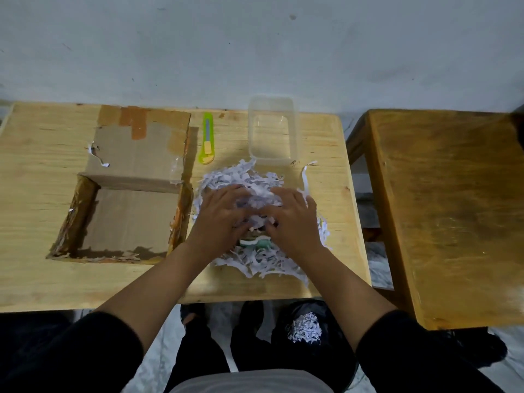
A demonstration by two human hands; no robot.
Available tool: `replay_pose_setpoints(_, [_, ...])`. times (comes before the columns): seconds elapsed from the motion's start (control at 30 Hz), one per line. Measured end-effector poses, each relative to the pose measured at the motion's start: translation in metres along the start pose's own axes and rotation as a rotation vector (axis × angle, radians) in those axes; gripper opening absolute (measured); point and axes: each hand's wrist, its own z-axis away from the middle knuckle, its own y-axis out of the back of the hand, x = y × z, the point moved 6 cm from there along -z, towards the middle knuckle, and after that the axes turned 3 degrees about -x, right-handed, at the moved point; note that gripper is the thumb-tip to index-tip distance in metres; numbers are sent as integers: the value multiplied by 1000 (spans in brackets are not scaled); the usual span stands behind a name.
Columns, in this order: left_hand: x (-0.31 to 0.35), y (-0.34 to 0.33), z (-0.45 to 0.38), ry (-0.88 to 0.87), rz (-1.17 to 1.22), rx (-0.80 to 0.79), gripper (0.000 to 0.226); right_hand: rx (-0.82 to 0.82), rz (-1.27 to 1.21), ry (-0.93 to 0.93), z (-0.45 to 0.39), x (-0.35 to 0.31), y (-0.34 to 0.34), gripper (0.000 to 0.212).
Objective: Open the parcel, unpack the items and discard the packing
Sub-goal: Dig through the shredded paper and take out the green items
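— So, where are the hands?

— Both are on the pile of shredded paper (pixel 255 182) right of the middle of the wooden worktop (pixel 42 154). The left hand (pixel 219 215) and the right hand (pixel 293 217) lie palm down, side by side, with fingers (pixel 286 194) spread and curled into the shreds. The thumbs nearly meet at the near side of the heap.

— Are they pinching anything?

— Only loose paper is under them, as far as I can tell. Just below the thumbs a green and white item (pixel 262 243) peeks out of the shreds; what it is I cannot say.

— And the parcel?

— The cardboard box (pixel 127 219) sits open to the left of the pile, touching its edge. Its flap (pixel 136 148) is folded back flat away from the person, with brown tape on it and a white paper strip (pixel 97 157) lying on it. The box's inside shows bare cardboard.

— Anything else up there?

— A green utility knife (pixel 207 139) lies between the flap and a clear plastic container (pixel 272 130), which stands upright at the far edge, just behind the paper. A second wooden table (pixel 442 211) stands to the right, apart. Below the worktop's near edge, a black bag (pixel 334 321) on the floor holds a clump of shredded paper.
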Motion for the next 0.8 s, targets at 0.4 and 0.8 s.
replay_pose_setpoints(0.4, [-34,12,-8,241,131,66,39,122,-211,-166,-16,35,15,22])
replay_pose_setpoints(0.8, [28,-1,31,-19,154,40,25,87,-255,277,25,-40,14,28])
